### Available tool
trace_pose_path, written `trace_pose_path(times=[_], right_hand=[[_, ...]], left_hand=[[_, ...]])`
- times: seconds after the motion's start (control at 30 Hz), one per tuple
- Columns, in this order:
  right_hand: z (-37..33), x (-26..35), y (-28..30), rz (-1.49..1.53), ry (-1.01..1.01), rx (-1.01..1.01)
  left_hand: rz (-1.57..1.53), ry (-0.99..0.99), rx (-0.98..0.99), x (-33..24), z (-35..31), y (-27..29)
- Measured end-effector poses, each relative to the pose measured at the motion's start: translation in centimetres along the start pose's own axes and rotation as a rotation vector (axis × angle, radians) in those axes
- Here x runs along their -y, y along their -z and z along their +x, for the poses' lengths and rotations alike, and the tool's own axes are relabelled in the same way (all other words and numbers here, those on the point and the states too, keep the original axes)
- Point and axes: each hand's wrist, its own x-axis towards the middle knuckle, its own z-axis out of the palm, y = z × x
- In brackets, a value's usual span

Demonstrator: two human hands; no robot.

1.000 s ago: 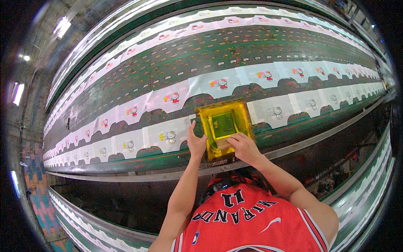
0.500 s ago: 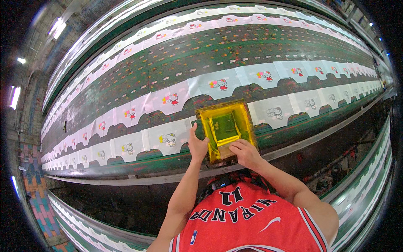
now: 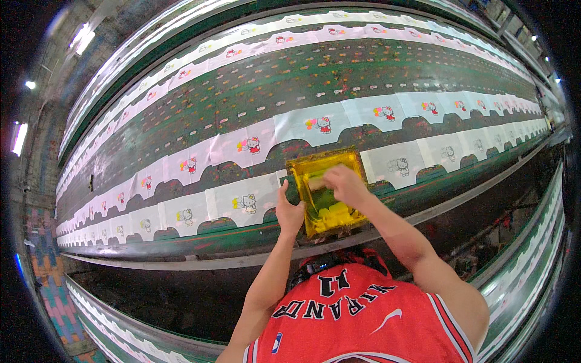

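A yellow-stained screen printing frame (image 3: 361, 164) lies over the nearer row of white fabric pieces, close to the table's front edge. My left hand (image 3: 290, 213) grips its left side, thumb and fingers around a dark green part of the edge. Inside the frame, my right hand (image 3: 346, 185) is closed on a squeegee (image 3: 317, 183), held at the middle-to-far part of the mesh. The hand hides part of this tool. Thick yellow ink (image 3: 336, 218) is heaped at the frame's near end.
Left of the frame, a fabric piece (image 3: 227, 202) carries a cat figure with yellow balloons; to the right, a piece (image 3: 387, 162) bears only a grey outline. Behind runs a row of fuller-coloured prints (image 3: 311, 121). A metal rail (image 3: 200, 261) follows the long table's front edge.
My right hand has moved away from me with the squeegee, from the near end of the frame toward its far part. Ink now sits heaped at the near end. My left hand stays at the side.
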Motion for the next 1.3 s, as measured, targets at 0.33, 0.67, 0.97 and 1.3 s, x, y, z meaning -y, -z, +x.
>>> trace_pose_path(times=[0.33,0.67,0.97,1.3], right_hand=[[-8.6,2.5,2.5,0.013,0.089,-0.043],[-15.4,-7.7,13.4,-0.041,-0.007,-0.04],[-19.7,-14.8,16.9,0.011,-0.028,0.006],[-20.5,-15.1,17.0,0.055,0.003,-0.028]], left_hand=[[-0.168,-0.087,-0.075,-1.4,-0.7,-1.5],[-0.218,-0.052,-0.087,-11.4,-3.3,-15.9],[-0.134,-0.051,-0.086,-14.6,-4.1,-23.4],[-0.041,0.026,-0.026,-15.0,-4.0,-23.3]])
